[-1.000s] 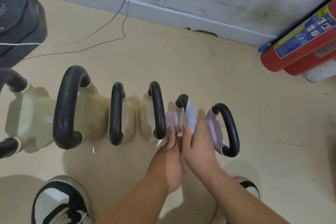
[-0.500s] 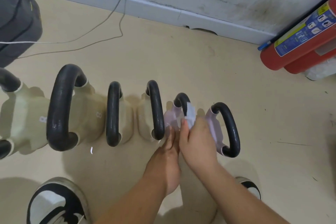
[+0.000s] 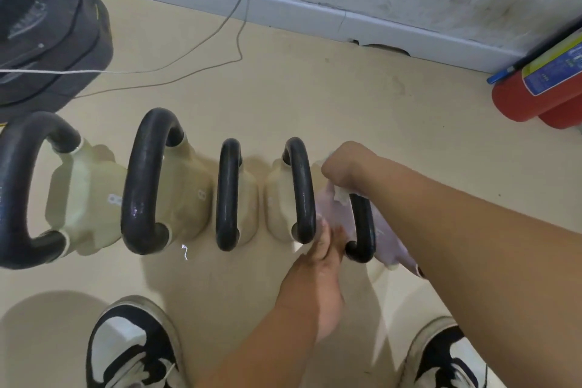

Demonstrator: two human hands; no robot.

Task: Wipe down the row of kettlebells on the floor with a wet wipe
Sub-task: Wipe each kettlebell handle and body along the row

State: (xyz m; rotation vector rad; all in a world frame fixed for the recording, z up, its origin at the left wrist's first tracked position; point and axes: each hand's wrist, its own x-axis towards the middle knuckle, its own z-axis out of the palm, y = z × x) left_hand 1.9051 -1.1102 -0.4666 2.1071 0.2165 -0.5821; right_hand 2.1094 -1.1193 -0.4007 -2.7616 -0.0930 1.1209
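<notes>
A beige floor [image 3: 315,98] runs up to a scuffed grey-white wall with a pale skirting board [image 3: 315,14], and thin cables [image 3: 220,31] trail across it from the wall. A dark bag [image 3: 44,25] sits at the far left, and a red fire extinguisher [image 3: 541,88] lies on its side at the right edge. I stand over a row of kettlebells [image 3: 176,195] lined up side by side on the floor in front of my black-and-white sneakers [image 3: 132,350]. Four have cream bodies with black handles; at the right end is a lilac kettlebell [image 3: 362,227] with a black handle, sitting just beside the last cream one. My right hand [image 3: 346,170] is curled closed over the far end of that handle, with the white wet wipe [image 3: 341,194] bunched under my fingers and pressed against the handle; only a small crumpled bit of the wipe shows. My right forearm crosses over the lilac body and hides much of it. My left hand [image 3: 327,246] rests on the near side of the same kettlebell, fingers loosely extended and touching the lilac body next to the near end of the handle; it grips nothing that I can see.
</notes>
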